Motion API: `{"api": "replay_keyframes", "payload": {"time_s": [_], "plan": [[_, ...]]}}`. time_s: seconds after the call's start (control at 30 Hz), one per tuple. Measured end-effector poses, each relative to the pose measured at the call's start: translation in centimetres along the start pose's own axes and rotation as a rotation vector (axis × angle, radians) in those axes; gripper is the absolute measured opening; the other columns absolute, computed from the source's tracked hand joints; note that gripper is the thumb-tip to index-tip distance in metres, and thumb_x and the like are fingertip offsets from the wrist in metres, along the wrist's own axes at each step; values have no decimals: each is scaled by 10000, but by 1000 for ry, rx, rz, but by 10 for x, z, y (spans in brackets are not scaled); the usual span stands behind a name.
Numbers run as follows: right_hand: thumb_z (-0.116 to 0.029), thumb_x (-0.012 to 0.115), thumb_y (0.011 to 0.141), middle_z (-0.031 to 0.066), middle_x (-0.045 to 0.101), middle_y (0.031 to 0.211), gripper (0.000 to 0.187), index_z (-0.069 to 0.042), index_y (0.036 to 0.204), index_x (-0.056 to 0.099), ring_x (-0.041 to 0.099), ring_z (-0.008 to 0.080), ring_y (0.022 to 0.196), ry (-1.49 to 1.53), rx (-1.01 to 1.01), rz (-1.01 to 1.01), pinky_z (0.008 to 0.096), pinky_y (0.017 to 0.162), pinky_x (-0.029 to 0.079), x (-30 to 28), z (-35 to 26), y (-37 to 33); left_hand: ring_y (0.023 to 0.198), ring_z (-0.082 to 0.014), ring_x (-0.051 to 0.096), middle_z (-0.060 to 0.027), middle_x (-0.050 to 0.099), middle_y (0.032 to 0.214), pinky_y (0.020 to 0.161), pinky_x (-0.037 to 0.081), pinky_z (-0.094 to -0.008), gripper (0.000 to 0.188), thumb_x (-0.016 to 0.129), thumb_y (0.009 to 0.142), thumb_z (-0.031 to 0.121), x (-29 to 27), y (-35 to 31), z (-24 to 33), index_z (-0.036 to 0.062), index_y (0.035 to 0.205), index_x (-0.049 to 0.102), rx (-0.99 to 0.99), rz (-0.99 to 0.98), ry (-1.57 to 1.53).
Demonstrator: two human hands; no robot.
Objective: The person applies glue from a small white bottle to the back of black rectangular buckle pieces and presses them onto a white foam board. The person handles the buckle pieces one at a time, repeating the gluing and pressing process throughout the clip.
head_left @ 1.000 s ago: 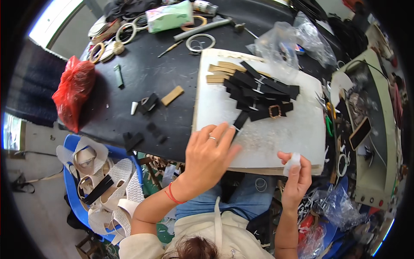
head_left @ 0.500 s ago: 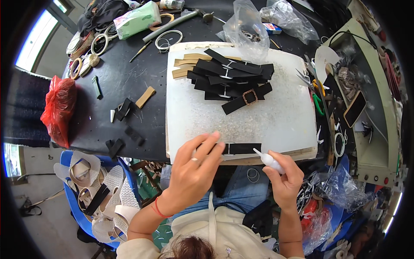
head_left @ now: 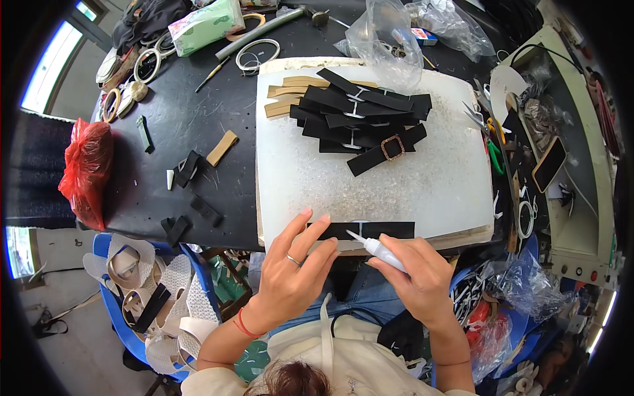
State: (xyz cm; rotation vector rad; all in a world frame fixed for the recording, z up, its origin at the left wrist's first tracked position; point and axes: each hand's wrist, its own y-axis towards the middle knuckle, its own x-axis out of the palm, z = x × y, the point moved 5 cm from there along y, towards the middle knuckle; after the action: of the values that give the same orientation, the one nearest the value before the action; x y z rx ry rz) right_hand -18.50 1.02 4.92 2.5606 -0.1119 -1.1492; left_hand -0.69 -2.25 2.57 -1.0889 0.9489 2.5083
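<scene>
A flat black strap (head_left: 396, 230) with a pale metal piece near its middle lies along the near edge of the white board (head_left: 284, 191). The fingers of my left hand (head_left: 294, 270) are spread, their tips at the strap's left end. In my right hand (head_left: 419, 274) is a small white squeeze bottle (head_left: 385, 254), pinched between thumb and fingers. Its pointed nozzle slants left, with the tip over the strap's middle. Whether liquid comes out is too small to tell. Farther back on the board lies a pile of black straps (head_left: 356, 109), one in front carrying a square jewelled buckle (head_left: 393, 147).
Tan straps (head_left: 282, 105) stick out left of the pile. A red plastic bag (head_left: 89, 171) and loose strap scraps (head_left: 205, 211) lie on the black table at left. Scissors (head_left: 492, 132) and a phone (head_left: 549, 164) are at right. A blue basket of woven shoe parts (head_left: 158, 310) stands below left.
My right hand has brought the bottle leftward, its nozzle now over the strap's middle instead of its right end. My left fingers have spread wider. The view has shifted slightly.
</scene>
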Motion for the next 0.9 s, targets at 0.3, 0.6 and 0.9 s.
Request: {"api": "replay_keyframes", "payload": {"time_s": [0.3, 0.6, 0.9], "plan": [[-79, 840, 713, 103, 631, 753, 399, 9, 1069, 683, 589, 208, 628, -58, 155, 18, 309, 548, 466, -30, 9, -9, 1144, -314, 585, -115, 634, 1208, 908, 472, -405, 304, 752, 761, 55, 1, 2, 3, 51, 1060, 696, 54, -56, 73], [-92, 827, 732, 105, 605, 739, 373, 1, 1060, 678, 576, 229, 614, -63, 219, -42, 324, 540, 455, -35, 11, -13, 1129, -299, 583, -131, 615, 1229, 919, 465, -407, 356, 747, 766, 70, 3, -2, 3, 38, 1116, 688, 80, -71, 106], [-115, 803, 768, 106, 592, 748, 343, 12, 1055, 665, 564, 242, 611, -35, 87, -70, 340, 551, 463, -16, -3, 3, 1096, -302, 596, -135, 626, 1213, 918, 484, -407, 374, 750, 751, 37, 3, -2, 3, -23, 1111, 672, 75, -53, 73]]}}
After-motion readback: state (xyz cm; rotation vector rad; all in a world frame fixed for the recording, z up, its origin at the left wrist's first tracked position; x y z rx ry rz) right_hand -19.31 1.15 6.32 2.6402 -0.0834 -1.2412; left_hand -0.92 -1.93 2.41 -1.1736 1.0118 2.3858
